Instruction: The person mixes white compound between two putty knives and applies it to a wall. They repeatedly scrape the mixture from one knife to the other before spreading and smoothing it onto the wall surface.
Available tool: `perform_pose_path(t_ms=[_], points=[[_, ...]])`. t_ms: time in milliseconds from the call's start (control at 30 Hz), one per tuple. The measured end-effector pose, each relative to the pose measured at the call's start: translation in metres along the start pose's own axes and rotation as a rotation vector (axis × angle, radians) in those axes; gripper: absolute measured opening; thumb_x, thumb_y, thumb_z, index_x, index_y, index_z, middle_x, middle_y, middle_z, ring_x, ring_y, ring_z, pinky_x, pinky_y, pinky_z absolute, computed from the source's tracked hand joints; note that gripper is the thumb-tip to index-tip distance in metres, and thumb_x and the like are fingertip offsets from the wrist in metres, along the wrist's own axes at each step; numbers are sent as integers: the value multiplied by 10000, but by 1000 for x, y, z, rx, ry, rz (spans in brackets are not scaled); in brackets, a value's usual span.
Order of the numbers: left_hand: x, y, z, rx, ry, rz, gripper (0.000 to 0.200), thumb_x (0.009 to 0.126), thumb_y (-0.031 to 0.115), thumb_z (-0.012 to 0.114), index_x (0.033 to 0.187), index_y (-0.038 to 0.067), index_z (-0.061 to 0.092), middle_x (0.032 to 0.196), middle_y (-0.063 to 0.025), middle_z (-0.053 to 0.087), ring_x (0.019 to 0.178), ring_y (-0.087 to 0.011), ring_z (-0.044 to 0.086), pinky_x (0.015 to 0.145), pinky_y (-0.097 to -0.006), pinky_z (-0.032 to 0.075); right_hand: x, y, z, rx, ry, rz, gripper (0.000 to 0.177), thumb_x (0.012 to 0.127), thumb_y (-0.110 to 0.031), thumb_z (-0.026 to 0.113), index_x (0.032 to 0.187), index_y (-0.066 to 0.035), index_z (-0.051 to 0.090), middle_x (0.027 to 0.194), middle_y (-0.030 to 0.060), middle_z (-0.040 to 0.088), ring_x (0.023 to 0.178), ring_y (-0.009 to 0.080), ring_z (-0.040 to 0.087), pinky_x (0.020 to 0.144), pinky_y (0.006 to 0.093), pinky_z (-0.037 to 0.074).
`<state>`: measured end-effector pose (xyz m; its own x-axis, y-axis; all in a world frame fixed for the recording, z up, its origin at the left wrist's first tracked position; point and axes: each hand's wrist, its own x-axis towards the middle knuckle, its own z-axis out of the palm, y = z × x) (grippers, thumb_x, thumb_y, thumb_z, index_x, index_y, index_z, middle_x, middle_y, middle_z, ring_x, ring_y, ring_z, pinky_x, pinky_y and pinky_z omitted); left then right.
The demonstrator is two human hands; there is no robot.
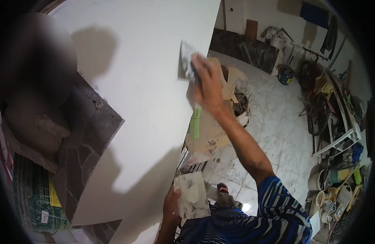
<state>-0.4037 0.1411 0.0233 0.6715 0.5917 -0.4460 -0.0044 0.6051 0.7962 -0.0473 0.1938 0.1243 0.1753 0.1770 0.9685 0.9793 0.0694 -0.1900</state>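
My right hand (205,83) is closed round a putty knife (187,61), whose broad blade lies at or very near the white wall surface (146,81), close to its right edge. Lower down, my left hand (171,205) grips the left side of a flat, pale plate (192,195) smeared with whitish paste. The hand and blade at the wall are slightly blurred. Shadows fall across the lower part and the upper left of the white surface.
Dark stone-patterned cladding (79,162) and a green sack (31,195) stand at the left. Cardboard (211,134) and a pot of dry stems (241,107) are behind the wall's edge. Buckets (317,180), tools and a white frame (338,142) line the right side of the tiled floor (272,122).
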Motion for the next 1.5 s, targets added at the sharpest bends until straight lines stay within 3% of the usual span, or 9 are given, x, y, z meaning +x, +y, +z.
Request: perform_pose_path(t_ms=[400, 433, 533, 700, 867, 900, 1100, 1233, 1500], points=[[-6, 10, 16, -65, -37, 21, 440, 988, 178, 447, 1389, -3, 445, 1239, -147, 599, 1107, -251, 631, 945, -378, 528, -113, -57, -52, 257, -453, 93, 847, 644, 92, 623, 1459, -80, 471, 1451, 169, 453, 1287, 383, 467, 1047, 450, 409], [-6, 12, 16, -32, -41, 30, 436, 986, 172, 446, 1388, 0, 447, 1238, -145, 600, 1107, -249, 633, 945, -378, 530, -109, -68, -68, 441, -407, 256, 577, 822, 32, 626, 1384, -76, 553, 1319, 113, 574, 1160, 276, 560, 972, 363, 452], [-4, 16, 17, -40, -47, 29, 425, 986, 160, 442, 1383, 7, 454, 1233, -138, 604, 1108, -242, 638, 943, -378, 535, -122, -82, -110, 810, -436, 1107, 274, 987, -118, 592, 1247, -45, 634, 1083, 38, 652, 971, 135, 567, 890, 288, 453], [17, 24, 32, -158, -143, 64, 419, 1015, 203, 441, 1385, 7, 460, 1231, -130, 609, 1138, -236, 632, 944, -379, 539, -102, -96, -164, 615, -660, 1114, 238, 1041, -215, 562, 1137, -19, 656, 929, -12, 627, 864, 65, 498, 806, 252, 446], [36, 23, 38, -248, -330, 124, 451, 1052, 255, 437, 1397, -35, 438, 1306, -162, 585, 1184, -245, 609, 1010, -386, 498, -82, -122, -189, 494, -577, 511, 425, 868, 72, 508, 1267, -27, 617, 1212, 129, 664, 1062, 281, 649, 958, 359, 483], [38, 24, 41, -299, -357, 107, 448, 1052, 246, 438, 1397, -39, 437, 1311, -167, 583, 1186, -250, 608, 1014, -388, 494, -74, -123, -198, 528, -703, 460, 685, 679, 132, 499, 1329, -61, 600, 1348, 161, 607, 1221, 360, 596, 1049, 423, 459], [45, 31, 49, -275, -395, 135, 435, 1047, 212, 437, 1394, -52, 436, 1316, -183, 577, 1192, -262, 600, 1016, -392, 491, -56, -120, -209, 344, -865, -20, 645, 733, 70, 614, 1349, -122, 611, 1349, 92, 619, 1243, 281, 589, 1060, 454, 473], [41, 42, 58, -299, -466, 137, 411, 1046, 180, 419, 1382, -54, 445, 1298, -175, 584, 1179, -248, 605, 1006, -382, 495, -51, -135, -212, 165, -933, -235, 503, 808, -180, 677, 1309, -156, 637, 1345, 24, 626, 1252, 221, 584, 1082, 427, 461], [44, 39, 47, -248, -441, 196, 396, 1043, 149, 394, 1378, -54, 449, 1283, -163, 589, 1167, -227, 609, 992, -367, 503, -40, -137, -227, 85, -1205, -254, 518, 789, -83, 674, 1304, -121, 629, 1335, 66, 631, 1265, 215, 576, 1091, 444, 455]])
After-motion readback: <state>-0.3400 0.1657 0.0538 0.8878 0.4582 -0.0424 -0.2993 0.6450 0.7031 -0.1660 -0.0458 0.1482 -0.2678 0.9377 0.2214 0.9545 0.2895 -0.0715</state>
